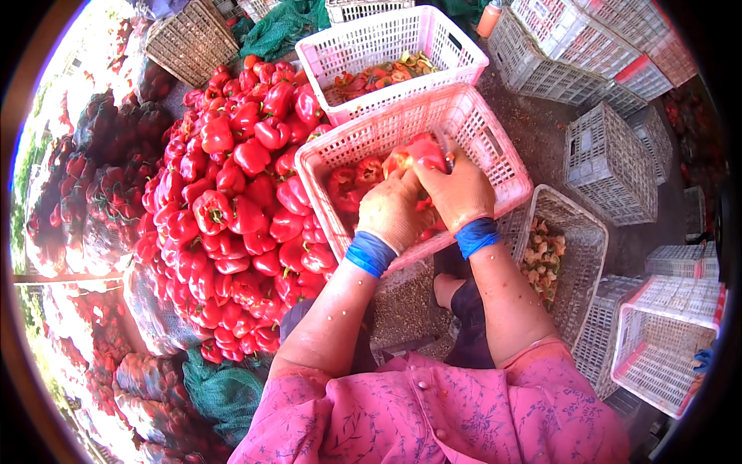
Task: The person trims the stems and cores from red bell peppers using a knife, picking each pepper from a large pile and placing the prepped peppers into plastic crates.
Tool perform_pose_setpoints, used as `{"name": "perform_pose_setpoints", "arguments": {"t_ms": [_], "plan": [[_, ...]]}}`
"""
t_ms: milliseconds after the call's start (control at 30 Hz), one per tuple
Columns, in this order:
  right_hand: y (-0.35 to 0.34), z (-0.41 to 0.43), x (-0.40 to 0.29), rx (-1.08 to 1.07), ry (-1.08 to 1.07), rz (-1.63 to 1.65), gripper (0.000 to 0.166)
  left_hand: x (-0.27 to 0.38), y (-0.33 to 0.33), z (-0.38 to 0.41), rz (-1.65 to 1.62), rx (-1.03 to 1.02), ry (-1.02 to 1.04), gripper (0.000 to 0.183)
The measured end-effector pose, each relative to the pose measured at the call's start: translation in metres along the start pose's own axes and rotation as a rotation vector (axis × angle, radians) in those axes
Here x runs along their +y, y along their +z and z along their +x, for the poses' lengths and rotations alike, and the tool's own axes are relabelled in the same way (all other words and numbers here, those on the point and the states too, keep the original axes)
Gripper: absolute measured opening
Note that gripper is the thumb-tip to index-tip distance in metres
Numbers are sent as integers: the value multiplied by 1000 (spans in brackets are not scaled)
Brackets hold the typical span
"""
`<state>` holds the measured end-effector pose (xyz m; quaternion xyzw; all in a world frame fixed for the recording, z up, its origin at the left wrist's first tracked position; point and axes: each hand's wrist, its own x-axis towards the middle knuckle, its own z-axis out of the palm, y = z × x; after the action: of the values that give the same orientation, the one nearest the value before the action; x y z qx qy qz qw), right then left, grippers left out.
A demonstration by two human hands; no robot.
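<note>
Both hands wear tan work gloves with blue bands at the wrists. They meet over a pink-and-white plastic crate (316, 168) that holds opened red bell peppers (348, 188). My left hand (394, 209) is closed on the near side of a cut red bell pepper (426, 152), whose pale inside shows. My right hand (461, 185) grips the same pepper from the right; a small blurred object, perhaps a blade, shows by its fingers. A big heap of whole red bell peppers (249, 191) lies directly left of the crate.
Behind stands a white crate (394, 95) with pepper scraps. A dirty crate (579, 261) of pepper cores stands at the right, near stacked crates (608, 165). Filled mesh sacks (110, 197) line the left. Green netting (223, 388) lies below the heap.
</note>
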<state>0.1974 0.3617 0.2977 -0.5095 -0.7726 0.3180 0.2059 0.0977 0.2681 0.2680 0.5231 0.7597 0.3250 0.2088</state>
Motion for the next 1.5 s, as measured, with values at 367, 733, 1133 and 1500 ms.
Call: {"name": "perform_pose_setpoints", "arguments": {"t_ms": [367, 733, 1133, 1500], "plan": [[-21, 10, 4, -384, -148, -84, 43, -15, 20, -13, -788, -121, -76, 34], [-7, 20, 30, -401, -200, 78, 45, -4, -5, -10, -1095, -348, -429, 25], [-6, 40, 75, -440, -70, -365, 72, 56, -27, 1, -952, -100, -178, 42], [23, 21, 72, -358, 70, 127, 51, 129, -44, -2, -394, -50, 265, 40]]}}
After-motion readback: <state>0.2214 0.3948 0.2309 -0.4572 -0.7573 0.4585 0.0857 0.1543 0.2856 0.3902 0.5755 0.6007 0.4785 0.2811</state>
